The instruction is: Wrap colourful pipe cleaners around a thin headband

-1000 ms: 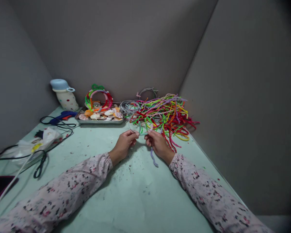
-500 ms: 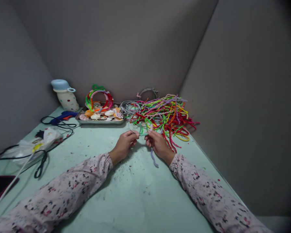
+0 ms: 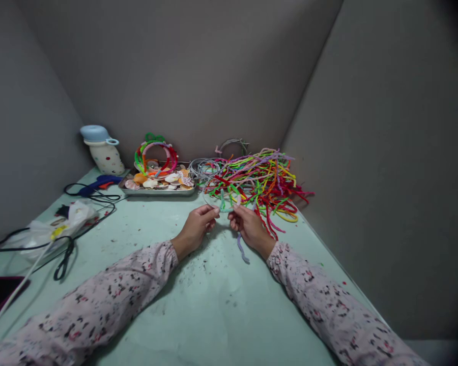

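My left hand [image 3: 199, 224] is closed in a pinch on a thin grey wire [image 3: 206, 200], which curves up from the fingertips. My right hand [image 3: 251, 227] pinches the other side of the same piece, where a mint-green pipe cleaner [image 3: 224, 208] is wrapped and one end sticks up between the hands. A lilac pipe cleaner [image 3: 243, 249] hangs below my right fingers. Just behind the hands lies a heap of colourful pipe cleaners [image 3: 259, 173]. How the wire runs inside the fingers is hidden.
A metal tray [image 3: 160, 192] of seashells [image 3: 171, 178] stands behind left, with pipe-cleaner-wrapped rings [image 3: 139, 157] on it. Coiled wire hoops [image 3: 204, 169] lie beside it. A bottle [image 3: 106, 156], a blue glue gun [image 3: 95, 186], black cable [image 3: 66, 259] and a plastic bag [image 3: 76, 216] are at left.
The upright mint-green end between my hands has shifted slightly. Both hands keep their pinch in almost the same place.
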Demonstrator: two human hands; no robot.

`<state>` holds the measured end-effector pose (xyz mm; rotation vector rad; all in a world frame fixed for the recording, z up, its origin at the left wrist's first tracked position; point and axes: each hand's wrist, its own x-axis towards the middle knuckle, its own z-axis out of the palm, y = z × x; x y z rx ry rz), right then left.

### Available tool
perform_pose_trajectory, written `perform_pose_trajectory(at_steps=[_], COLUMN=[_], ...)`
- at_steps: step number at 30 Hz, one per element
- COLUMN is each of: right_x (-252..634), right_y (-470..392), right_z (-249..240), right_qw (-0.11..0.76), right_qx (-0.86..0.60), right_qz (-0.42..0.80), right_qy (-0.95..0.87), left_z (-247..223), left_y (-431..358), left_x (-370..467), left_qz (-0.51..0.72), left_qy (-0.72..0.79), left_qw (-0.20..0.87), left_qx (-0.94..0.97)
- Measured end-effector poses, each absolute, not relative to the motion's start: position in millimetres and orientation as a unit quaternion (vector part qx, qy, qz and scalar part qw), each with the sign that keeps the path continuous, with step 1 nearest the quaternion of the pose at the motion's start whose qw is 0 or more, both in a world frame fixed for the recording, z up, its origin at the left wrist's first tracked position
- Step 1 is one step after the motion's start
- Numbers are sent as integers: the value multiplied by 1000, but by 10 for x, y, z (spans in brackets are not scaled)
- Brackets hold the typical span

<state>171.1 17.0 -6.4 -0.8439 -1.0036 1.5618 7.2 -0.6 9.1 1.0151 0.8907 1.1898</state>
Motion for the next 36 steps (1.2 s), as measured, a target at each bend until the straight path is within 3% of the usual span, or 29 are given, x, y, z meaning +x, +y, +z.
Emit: perform_pose_trajectory(at_steps=[36], right_x=[1719], right_y=[160], right_z=[-58], right_qw=[518], right_qx=[-359], right_qz=[651], right_qy=[-424], left_z=[117], left_y=[-6], left_x=[78], left_qz=[516], left_qy=[358], left_qw=[660], left_qx=[412])
